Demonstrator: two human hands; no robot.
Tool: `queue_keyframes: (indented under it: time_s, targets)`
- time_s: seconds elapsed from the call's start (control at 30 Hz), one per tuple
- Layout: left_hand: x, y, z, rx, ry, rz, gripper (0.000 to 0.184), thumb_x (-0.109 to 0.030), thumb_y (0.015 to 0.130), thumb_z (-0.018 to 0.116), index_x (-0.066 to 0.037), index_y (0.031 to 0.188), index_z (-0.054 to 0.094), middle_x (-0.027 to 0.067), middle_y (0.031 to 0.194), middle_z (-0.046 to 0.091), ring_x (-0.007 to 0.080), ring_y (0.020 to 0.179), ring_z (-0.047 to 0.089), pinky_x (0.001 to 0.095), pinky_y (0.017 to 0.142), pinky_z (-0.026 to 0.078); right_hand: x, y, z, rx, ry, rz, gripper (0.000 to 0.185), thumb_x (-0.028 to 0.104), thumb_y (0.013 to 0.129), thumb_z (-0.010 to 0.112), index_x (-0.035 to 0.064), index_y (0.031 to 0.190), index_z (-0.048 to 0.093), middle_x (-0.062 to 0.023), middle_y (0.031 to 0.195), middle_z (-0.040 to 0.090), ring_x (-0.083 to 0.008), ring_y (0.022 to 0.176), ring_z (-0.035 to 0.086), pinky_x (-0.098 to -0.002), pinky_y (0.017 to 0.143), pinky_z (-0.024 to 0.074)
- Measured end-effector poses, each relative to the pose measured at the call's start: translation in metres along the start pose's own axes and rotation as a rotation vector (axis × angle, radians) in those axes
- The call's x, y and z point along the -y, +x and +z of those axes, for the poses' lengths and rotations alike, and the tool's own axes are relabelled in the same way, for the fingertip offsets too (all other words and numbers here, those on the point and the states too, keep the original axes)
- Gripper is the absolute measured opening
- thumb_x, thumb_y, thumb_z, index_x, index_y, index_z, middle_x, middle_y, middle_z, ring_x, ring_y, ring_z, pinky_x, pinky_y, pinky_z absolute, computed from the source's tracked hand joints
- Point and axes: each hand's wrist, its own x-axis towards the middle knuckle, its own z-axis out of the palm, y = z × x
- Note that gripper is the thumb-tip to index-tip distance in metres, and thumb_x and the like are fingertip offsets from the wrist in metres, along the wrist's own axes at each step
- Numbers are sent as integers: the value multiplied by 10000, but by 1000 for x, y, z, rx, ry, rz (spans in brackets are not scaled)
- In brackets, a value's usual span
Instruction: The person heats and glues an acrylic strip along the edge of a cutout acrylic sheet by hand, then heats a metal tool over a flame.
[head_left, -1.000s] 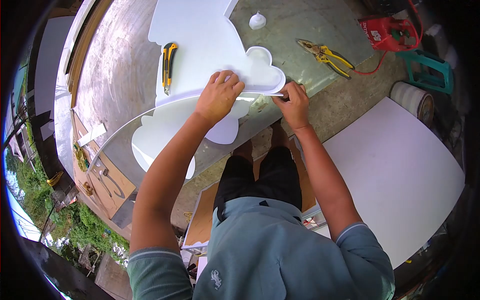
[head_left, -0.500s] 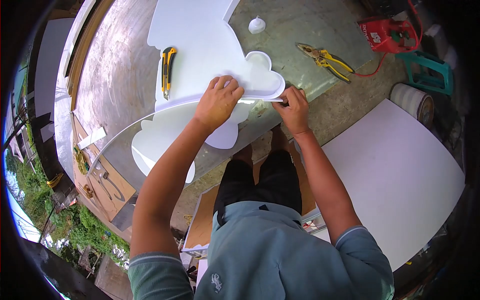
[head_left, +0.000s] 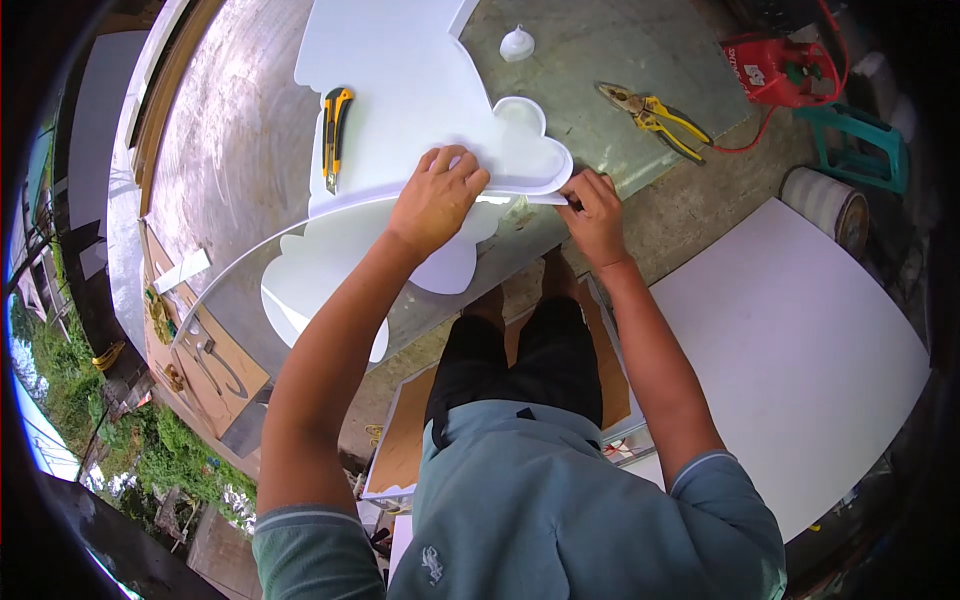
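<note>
Scalloped white panel (head_left: 400,90) lying flat on the tabletop (head_left: 590,75) — smooth, bright, with a raised rim following the lobes at its right end. A thin white strip (head_left: 350,203) runs along the panel's near edge and sweeps away left in a long arc. Over that near edge sits the left hand (head_left: 440,195), fingers bent and close together; whether they grip or merely press, I cannot tell. And just past the lobed corner, the right hand (head_left: 597,215) has its fingers pinched shut on the strip's end!

Grey, scuffed metal underneath it all, with a yellow-and-black utility knife (head_left: 334,140) resting on the panel and yellow-handled pliers (head_left: 655,122) off to the right. Beyond the edge, concrete floor (head_left: 690,200), a teal stool (head_left: 858,150) and a broad white sheet (head_left: 790,370); greenery (head_left: 170,455) out to the left.

The panel's far end is cut off at the top, the left thumb is out of sight, and the right fingertips hide in shadow — while that small white object (head_left: 517,43) near the pliers is hard to name.
</note>
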Motion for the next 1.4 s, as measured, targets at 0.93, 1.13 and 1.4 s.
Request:
queue_keyframes:
  time_s: [0.93,1.13,1.4]
  targets:
    - [1,-2,4,-4,9,-6,320,-13,808,586,-66,1123,568,119,1195,582,326,1252,498,440,1133,365,3,1,1,-17,8,-16,237,37,726,790,99,854,600,-26,767,615,-245,716,595,-363,718,423]
    - [0,-2,4,-3,14,-6,308,-17,814,578,-66,1118,569,117,1194,584,326,1254,498,442,1131,366,2,0,0,2,23,-28,233,29,728,785,100,850,599,-26,766,614,-250,722,596,-364,726,422]
    - [0,-2,3,-16,20,-2,301,-24,817,580,-69,1115,570,112,1182,588,314,1248,504,433,1125,373,5,1,-4,36,48,-14,235,28,730,786,93,853,596,-29,779,620,-256,739,603,-366,739,424]
